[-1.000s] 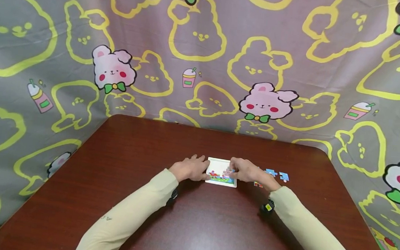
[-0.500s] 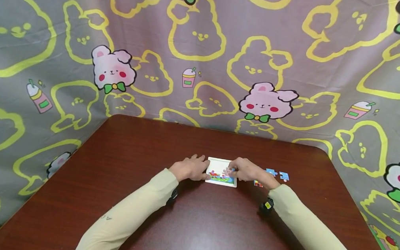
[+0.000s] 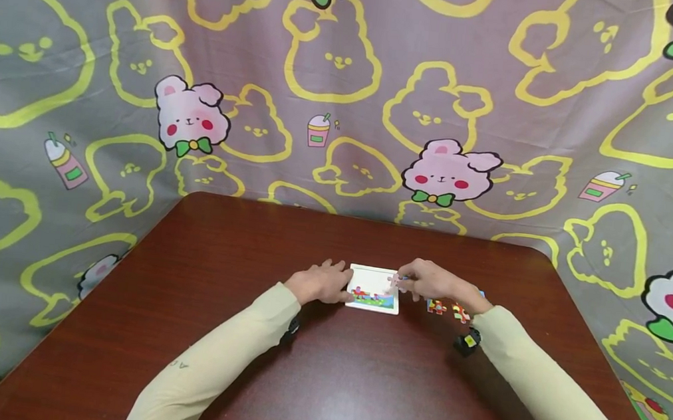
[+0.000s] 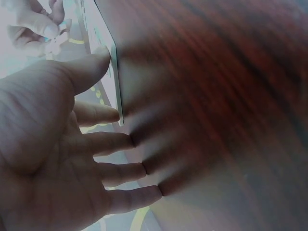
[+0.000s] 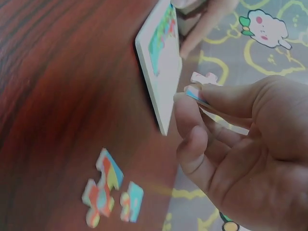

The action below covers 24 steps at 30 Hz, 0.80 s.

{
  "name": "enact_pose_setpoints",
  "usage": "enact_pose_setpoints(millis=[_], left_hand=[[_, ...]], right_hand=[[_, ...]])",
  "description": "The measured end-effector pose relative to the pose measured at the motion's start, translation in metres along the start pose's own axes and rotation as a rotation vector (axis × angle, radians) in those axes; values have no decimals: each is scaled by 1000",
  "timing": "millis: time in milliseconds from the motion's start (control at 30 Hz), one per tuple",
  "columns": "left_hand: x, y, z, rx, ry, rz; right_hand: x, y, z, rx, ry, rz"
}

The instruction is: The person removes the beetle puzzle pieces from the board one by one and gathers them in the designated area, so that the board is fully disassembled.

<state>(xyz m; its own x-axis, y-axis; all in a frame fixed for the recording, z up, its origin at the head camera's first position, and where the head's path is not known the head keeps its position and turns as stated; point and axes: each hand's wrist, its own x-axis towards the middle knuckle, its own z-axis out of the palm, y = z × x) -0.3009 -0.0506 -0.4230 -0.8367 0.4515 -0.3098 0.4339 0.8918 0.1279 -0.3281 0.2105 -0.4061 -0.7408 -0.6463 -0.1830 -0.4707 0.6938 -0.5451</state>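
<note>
Two pale sleeves, the left sleeve (image 3: 222,353) and the right sleeve (image 3: 552,382), the latter with printed letters, reach forward over a glossy reddish-brown counter (image 3: 328,376), with a black wrist camera (image 3: 468,341) under the right wrist. Beyond it, to the right, loose jigsaw pieces (image 3: 436,307) in red, yellow and blue lie on the counter, partly hidden by the right forearm. Farther in, at the middle, a thin, white-rimmed puzzle tray (image 3: 371,280) lies flat; its near strip shows green grass, blue and small red and purple figures, while its far part is plain white. The grass runs along the near edge, so the picture stands upright for the person, and in the head view the tray is wider than it is deep, its long axis seemingly left to right. The left hand (image 3: 324,283) rests at the tray's left edge, fingers straight and spread; thumb and index finger touch the tray, the other fingertips the counter. At the right edge, the right hand (image 3: 430,281) pinches a pink and light-blue jigsaw piece (image 5: 195,93) between thumb and index finger, the remaining fingers bent; the piece is tilted and mostly covered, its long axis unclear. Behind the counter hangs a grey cloth (image 3: 374,126) with yellow-outlined animals and white bunny heads.
</note>
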Motion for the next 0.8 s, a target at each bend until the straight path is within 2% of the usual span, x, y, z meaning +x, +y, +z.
enact_pose_setpoints(millis=[567,800], left_hand=[[0,-1,2,18,8,9],[0,-2,3,15,4,12]], right_hand=[[-35,18,-17,106,-30,44],[-47,26,-23,164,-88,59]])
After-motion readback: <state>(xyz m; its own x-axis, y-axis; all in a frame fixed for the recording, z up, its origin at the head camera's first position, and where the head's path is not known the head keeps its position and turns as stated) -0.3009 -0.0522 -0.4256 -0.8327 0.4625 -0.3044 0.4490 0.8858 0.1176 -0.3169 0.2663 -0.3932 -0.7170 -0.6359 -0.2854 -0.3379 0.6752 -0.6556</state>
